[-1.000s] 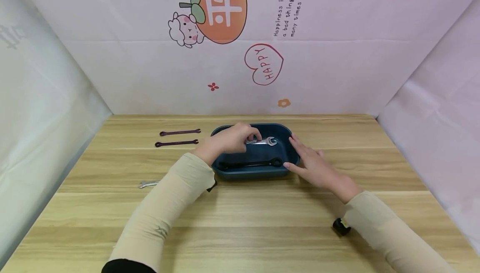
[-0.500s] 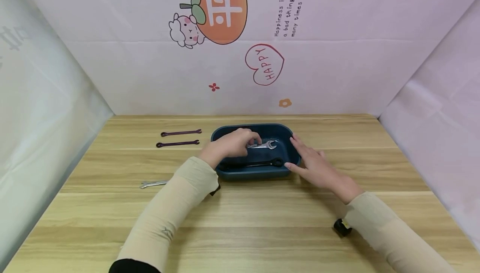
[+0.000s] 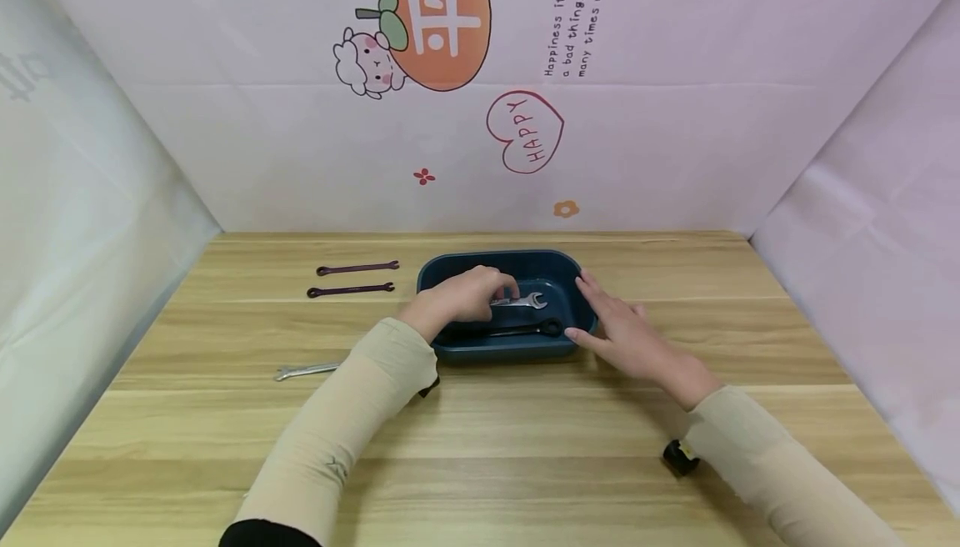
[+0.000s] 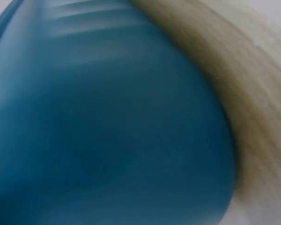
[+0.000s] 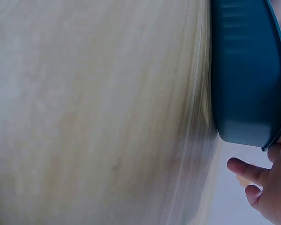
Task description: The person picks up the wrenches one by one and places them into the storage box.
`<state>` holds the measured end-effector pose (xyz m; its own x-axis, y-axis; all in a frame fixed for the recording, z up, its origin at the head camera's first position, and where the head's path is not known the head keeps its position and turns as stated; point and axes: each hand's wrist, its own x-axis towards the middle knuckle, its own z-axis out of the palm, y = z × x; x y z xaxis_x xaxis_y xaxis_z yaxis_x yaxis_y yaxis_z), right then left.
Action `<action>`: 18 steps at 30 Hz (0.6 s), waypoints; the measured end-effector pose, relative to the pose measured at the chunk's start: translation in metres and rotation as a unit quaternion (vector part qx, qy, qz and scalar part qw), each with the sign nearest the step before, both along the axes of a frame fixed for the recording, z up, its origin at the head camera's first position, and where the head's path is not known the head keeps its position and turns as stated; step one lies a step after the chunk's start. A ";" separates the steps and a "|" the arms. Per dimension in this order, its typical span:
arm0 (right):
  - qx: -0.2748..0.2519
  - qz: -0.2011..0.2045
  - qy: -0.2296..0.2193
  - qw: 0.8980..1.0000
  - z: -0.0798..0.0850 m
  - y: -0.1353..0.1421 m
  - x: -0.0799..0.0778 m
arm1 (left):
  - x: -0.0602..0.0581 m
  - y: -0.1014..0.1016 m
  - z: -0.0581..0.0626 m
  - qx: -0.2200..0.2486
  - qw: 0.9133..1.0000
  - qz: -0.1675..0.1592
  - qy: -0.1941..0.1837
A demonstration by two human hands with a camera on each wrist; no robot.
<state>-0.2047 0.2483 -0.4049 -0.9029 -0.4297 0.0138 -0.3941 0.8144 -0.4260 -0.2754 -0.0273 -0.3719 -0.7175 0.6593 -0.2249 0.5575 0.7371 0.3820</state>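
A dark blue bin (image 3: pixel 517 354) stands on the table. Over it is my left hand (image 3: pixel 467 293), its curled fingers pinching a silver wrench (image 3: pixel 531 301) low inside. In front of that, a black ratchet wrench (image 3: pixel 517 330) lies along the bin's near side, its left end partly hidden by the left hand. My right hand (image 3: pixel 626 334) rests with extended fingers against the bin's right end. The right wrist view has the right hand (image 5: pixel 274 194) beside the bin's outer wall (image 5: pixel 248 70). Only the bin's wall (image 4: pixel 112 117) and the tabletop fill the left wrist view.
Two purple wrenches, a far one (image 3: pixel 357 268) and a nearer one (image 3: pixel 350 289), lie left of the bin. Another silver wrench (image 3: pixel 303 370) lies nearer, partly covered by the left sleeve (image 3: pixel 360 414). A printed white sheet (image 3: pixel 645 155) hangs behind the wooden table (image 3: pixel 525 464).
The left hand and the silver wrench have shifted a little towards the bin's near side, closer to the black wrench. The right hand keeps its place on the bin's end.
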 end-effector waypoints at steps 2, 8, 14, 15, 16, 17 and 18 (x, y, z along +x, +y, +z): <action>0.000 0.000 0.000 1.000 0.000 0.000 0.000 | 0.000 0.000 -0.001 -0.004 1.000 -0.001 0.000; -0.002 -0.001 -0.003 1.000 0.000 0.001 -0.001 | 0.001 -0.001 -0.004 -0.006 1.000 -0.004 -0.001; -0.001 0.001 -0.004 1.000 -0.001 0.001 0.000 | 0.000 -0.002 -0.009 -0.007 1.000 -0.006 -0.002; -0.002 0.002 -0.004 1.000 -0.001 0.001 0.000 | 0.000 -0.001 -0.009 -0.007 1.000 -0.006 -0.001; -0.002 0.002 -0.004 1.000 -0.001 0.001 0.000 | 0.000 -0.001 -0.010 -0.008 1.000 -0.005 -0.001; -0.002 0.001 -0.004 1.000 -0.001 0.001 0.000 | 0.000 -0.001 -0.010 -0.009 1.000 -0.005 0.000; -0.002 0.001 -0.004 1.000 -0.001 0.001 0.000 | 0.000 -0.001 -0.011 -0.010 1.000 -0.004 0.000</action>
